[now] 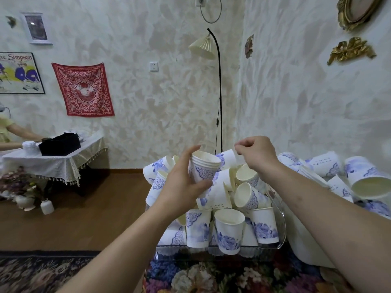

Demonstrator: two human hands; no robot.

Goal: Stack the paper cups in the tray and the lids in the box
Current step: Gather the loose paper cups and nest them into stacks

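Holding a short stack of nested cups point(204, 168) above the heap, the left hand point(182, 182) grips it with the thumb across the near side and the fingers reaching over the far rim. Several rims show one inside another at the top of that stack, so a few cups are already nested. The right hand point(257, 155) hangs just beside it, to the right, fingers curled in with thumb and fingertip drawn together; I cannot tell whether it pinches anything, and no cup shows in it.

Below both hands sits the clear tray point(282, 229), and it is far from tidy. A few cups stand upright along its near edge, among them a flowered cup point(229, 231), but most of the loose cups point(243, 187) lie tumbled on their sides in a mound. More cups point(330, 166) sprawl to the right on a white surface, outside the tray.

To my eye the job is early: one small stack started, dozens of cups still to gather and nest. I see no lids and no box among the cups, so that half cannot be judged from where I stand.

Far left, another person's arm point(25, 134) reaches over a cloth-covered tabletop point(69, 157) carrying a black box point(60, 144) and a white stack point(31, 148).
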